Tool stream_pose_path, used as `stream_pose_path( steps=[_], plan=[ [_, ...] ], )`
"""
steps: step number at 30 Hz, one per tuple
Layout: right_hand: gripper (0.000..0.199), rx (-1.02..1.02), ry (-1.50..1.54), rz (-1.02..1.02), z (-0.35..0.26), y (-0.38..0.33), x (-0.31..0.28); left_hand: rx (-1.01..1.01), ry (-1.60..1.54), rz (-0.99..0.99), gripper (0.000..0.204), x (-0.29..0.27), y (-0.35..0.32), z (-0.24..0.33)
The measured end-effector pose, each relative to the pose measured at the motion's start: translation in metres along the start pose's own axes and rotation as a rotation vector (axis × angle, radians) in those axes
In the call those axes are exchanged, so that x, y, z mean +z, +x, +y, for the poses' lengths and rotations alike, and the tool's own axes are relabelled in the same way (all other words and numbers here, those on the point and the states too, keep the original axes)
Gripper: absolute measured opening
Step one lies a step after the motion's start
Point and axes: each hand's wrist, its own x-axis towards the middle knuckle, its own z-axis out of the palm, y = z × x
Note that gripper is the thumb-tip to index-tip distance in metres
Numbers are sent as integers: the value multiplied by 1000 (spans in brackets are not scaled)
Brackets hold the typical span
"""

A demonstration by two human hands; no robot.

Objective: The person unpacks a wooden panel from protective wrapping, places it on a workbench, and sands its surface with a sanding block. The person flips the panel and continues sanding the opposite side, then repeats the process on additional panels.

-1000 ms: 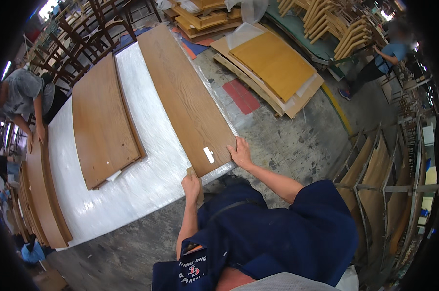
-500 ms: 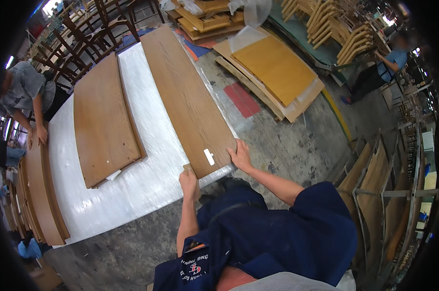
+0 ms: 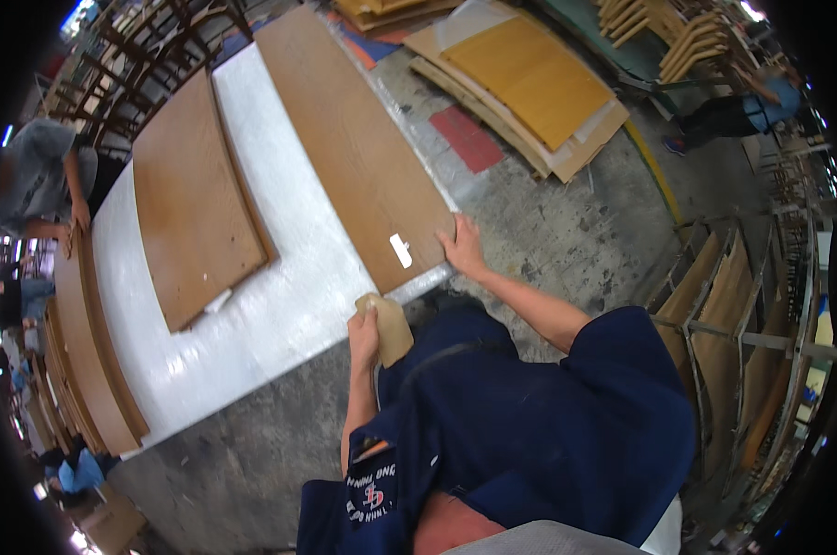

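Observation:
Between the thumb and fingers of my left hand (image 3: 364,338) is a tan, bendy piece of sandpaper (image 3: 393,330), beside the near end of a long brown wooden board (image 3: 344,139). That board lies flat along the right side of a table wrapped in shiny white film (image 3: 261,314). My right hand (image 3: 463,247) grips the board's near right corner, thumb on top; the fingertips at the edge are partly hidden. A small white label (image 3: 400,251) sits on the board near its close end. To the left lies a stack of wider brown panels (image 3: 192,194).
At the table's left edge a person (image 3: 44,180) rests hands on more long boards (image 3: 90,342). Sheets of yellow and tan board (image 3: 529,83) lie on the floor beyond. A metal rack with panels (image 3: 724,324) stands at right. Another person (image 3: 761,102) stands far right.
My left hand has drawn slightly back from the board's end, and the sandpaper now shows broadly. My right hand stays at the corner. The whole view has shifted a little.

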Motion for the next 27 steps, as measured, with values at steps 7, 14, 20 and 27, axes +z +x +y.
stream_pose_path(
  steps=[7,14,20,27],
  plan=[
    [59,-121,-104,-13,-10,-1,-10,135,-8,254,40,-38,-13,17],
    [64,-403,-412,-65,-48,79,13,283,315,383,36,-28,-48,7],
    [63,-557,-570,-52,-89,202,77,213,329,438,32,-25,-59,0],
    [64,-640,-562,-52,-131,325,153,6,276,721,33,-59,-85,5]
  ],
)
